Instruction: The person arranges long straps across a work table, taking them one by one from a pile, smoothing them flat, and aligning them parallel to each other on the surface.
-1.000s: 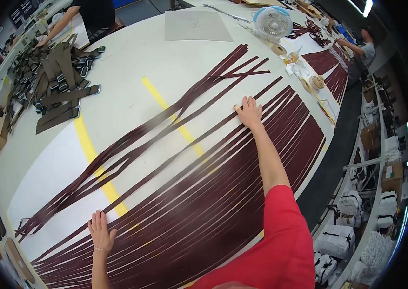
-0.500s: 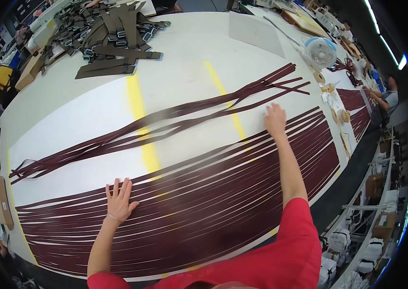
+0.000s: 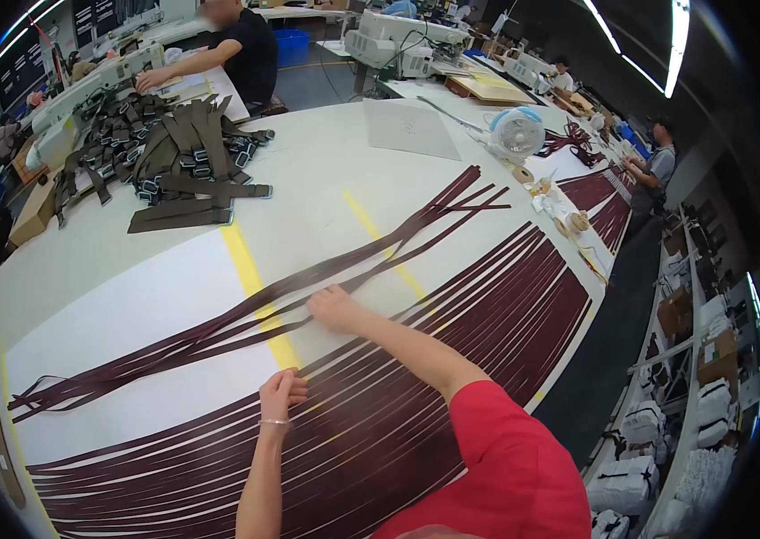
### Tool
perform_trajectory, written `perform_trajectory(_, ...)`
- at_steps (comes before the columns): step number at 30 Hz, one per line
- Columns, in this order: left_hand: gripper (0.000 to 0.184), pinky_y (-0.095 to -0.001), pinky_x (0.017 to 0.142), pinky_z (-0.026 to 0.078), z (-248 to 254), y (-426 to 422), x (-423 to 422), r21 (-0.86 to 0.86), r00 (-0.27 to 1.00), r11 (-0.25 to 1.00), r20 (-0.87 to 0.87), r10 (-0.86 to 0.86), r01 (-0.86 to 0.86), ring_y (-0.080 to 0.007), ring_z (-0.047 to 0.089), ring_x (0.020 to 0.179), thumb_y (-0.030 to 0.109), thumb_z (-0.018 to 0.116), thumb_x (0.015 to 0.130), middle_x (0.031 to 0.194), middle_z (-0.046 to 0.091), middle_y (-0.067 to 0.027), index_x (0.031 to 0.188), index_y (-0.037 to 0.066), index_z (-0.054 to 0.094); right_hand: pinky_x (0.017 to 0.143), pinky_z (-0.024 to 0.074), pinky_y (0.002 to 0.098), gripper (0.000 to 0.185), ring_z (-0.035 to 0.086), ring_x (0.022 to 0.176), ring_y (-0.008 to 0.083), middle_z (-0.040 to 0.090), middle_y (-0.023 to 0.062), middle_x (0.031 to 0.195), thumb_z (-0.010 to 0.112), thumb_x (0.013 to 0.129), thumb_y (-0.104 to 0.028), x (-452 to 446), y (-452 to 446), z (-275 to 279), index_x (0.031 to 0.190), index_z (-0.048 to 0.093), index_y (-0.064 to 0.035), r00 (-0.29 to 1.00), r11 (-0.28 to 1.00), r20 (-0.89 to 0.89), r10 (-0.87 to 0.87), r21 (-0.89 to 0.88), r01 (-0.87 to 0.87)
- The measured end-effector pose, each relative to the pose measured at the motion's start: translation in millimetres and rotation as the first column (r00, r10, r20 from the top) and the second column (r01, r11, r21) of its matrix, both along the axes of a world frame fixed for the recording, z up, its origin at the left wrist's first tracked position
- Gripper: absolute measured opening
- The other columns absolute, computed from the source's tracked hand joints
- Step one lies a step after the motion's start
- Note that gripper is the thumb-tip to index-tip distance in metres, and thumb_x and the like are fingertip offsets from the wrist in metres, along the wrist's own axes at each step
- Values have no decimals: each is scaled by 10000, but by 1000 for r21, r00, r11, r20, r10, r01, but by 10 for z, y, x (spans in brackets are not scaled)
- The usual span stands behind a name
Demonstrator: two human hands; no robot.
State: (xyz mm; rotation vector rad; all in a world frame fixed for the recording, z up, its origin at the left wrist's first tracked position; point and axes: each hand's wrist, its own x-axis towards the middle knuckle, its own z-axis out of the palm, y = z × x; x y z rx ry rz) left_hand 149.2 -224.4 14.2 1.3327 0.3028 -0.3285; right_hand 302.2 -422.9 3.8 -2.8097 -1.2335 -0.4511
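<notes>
Long maroon straps (image 3: 452, 377) lie side by side along the near part of the table. Beyond them runs a loose bundle of maroon straps (image 3: 209, 332), its ends fanned at the upper right. My right hand (image 3: 337, 311) is closed on a strap at the near side of that bundle, around its middle. Closer to me, my left hand (image 3: 281, 395) has its fingers curled together at the top edge of the laid-out straps, beside the yellow stripe (image 3: 283, 349). Whatever its fingertips may hold is hidden.
Brown straps with metal buckles (image 3: 191, 153) are heaped at the far left. A clear sheet (image 3: 409, 128) and a small fan (image 3: 517, 133) stand farther back. One person (image 3: 250, 54) works across the table, another person (image 3: 658, 171) at the right. Shelves with white bundles (image 3: 631, 481) line the right.
My right hand has swept left from the strap ends to the middle of the loose bundle. My left hand has moved right and its spread fingers have curled. The view has tilted up.
</notes>
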Motion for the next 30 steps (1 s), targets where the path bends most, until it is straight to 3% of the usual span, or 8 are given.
perform_trajectory(4, 583, -277, 469, 445, -130, -252, 333, -293, 949, 947, -315, 33, -130, -174, 543, 557, 473, 513, 870, 723, 547, -75, 1170, -25, 469, 716, 387, 341, 74, 540, 763, 225, 551, 67, 747, 545, 688, -107, -142, 0, 153, 749, 524, -71, 995, 997, -65, 77, -8, -78)
perform_trajectory(5, 614, -276, 428, 359, -27, -346, 392, -339, 921, 920, -385, 58, -199, -149, 446, 492, 529, 532, 840, 661, 477, -34, 1138, -4, 470, 714, 385, 339, 77, 542, 760, 223, 554, 68, 746, 550, 684, -105, -208, 46, 256, 746, 519, -72, 992, 992, -42, 121, 25, -120)
perform_trajectory(8, 529, -282, 428, 332, 98, -496, 570, -373, 912, 872, -372, 173, -318, -163, 427, 493, 511, 533, 847, 686, 469, -39, 1040, 18, 517, 679, 388, 317, 67, 551, 701, 203, 553, 52, 700, 546, 693, -108, -439, 137, 505, 741, 506, -84, 978, 977, -22, 208, 56, -207)
perform_trajectory(10, 458, -322, 477, 424, 112, -561, 637, -374, 914, 846, -297, 278, -379, -207, 519, 573, 476, 527, 862, 753, 515, -76, 947, 26, 550, 654, 392, 305, 70, 545, 652, 198, 548, 43, 677, 538, 701, -110, -546, 112, 590, 760, 512, -82, 965, 966, -63, 255, 72, -250)
perform_trajectory(14, 387, -365, 588, 561, 359, -356, 593, -403, 928, 842, -58, 368, -359, -306, 641, 744, 351, 483, 916, 879, 591, -162, 932, -31, 542, 652, 414, 317, 150, 529, 634, 213, 539, 46, 672, 535, 705, -107, -519, -322, 676, 843, 553, -51, 957, 939, 186, 221, 224, -260)
perform_trajectory(16, 414, -322, 543, 575, 540, -87, 510, -414, 922, 847, 45, 385, -334, -297, 656, 715, 366, 466, 923, 875, 609, -174, 942, -41, 543, 654, 422, 313, 244, 511, 661, 210, 530, 52, 718, 534, 691, -88, -460, -660, 727, 923, 571, -20, 966, 954, 175, 188, 203, -222)
perform_trajectory(21, 446, -312, 573, 582, 747, 679, 175, -330, 903, 901, 226, 366, -283, -287, 658, 785, 372, 400, 947, 913, 626, -198, 990, -47, 545, 654, 418, 337, 200, 511, 671, 233, 521, 79, 722, 526, 674, -64, -280, -1253, 603, 865, 559, -17, 960, 947, 276, 48, 293, -131)
perform_trajectory(30, 381, -342, 568, 581, 734, 1297, -637, -216, 922, 944, 245, 301, -251, -325, 646, 829, 311, 381, 960, 938, 610, -213, 988, -40, 527, 625, 396, 339, 88, 505, 662, 216, 486, 58, 701, 545, 670, -66, -275, -1509, 511, 755, 521, -73, 949, 977, 304, -86, 212, 21)
